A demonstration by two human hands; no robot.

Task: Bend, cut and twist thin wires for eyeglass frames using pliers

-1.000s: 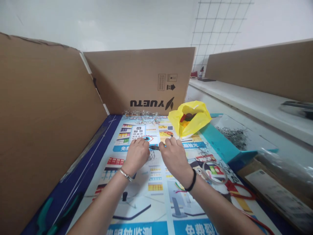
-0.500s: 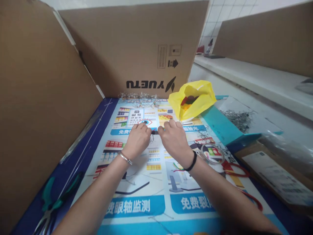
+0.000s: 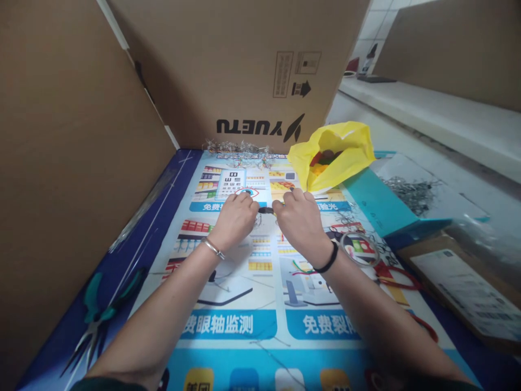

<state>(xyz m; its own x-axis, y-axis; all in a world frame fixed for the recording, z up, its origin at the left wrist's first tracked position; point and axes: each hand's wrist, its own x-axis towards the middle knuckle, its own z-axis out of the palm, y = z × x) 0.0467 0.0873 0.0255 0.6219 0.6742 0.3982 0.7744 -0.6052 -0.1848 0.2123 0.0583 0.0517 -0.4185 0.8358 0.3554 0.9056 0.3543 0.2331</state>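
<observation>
Above the printed poster sheet point(image 3: 260, 296), my left hand point(image 3: 237, 216) and my right hand point(image 3: 299, 220) are both closed, knuckles up. A short dark strand point(image 3: 266, 210) stretches across the small gap between them, gripped at each end. Its exact kind is too small to make out, and most of it is hidden in my fingers. Beside my right wrist lie thin red and green strands point(image 3: 303, 269). A clear ring-shaped roll point(image 3: 360, 249) is to the right of that wrist, with red-handled scissors point(image 3: 401, 277) partly behind the forearm.
Green-handled pliers point(image 3: 97, 315) lie at the left. A yellow bag point(image 3: 331, 155) with coloured items stands behind my right hand. Tall cardboard point(image 3: 191, 65) walls the back and left. At right are a teal box flap point(image 3: 378, 201), tangled wire bits point(image 3: 411, 194) and a labelled parcel point(image 3: 464, 288).
The view has tilted down and shifted slightly left, so things sit further right in the picture. Both hands still grip the dark strand, and slightly more of it shows between them.
</observation>
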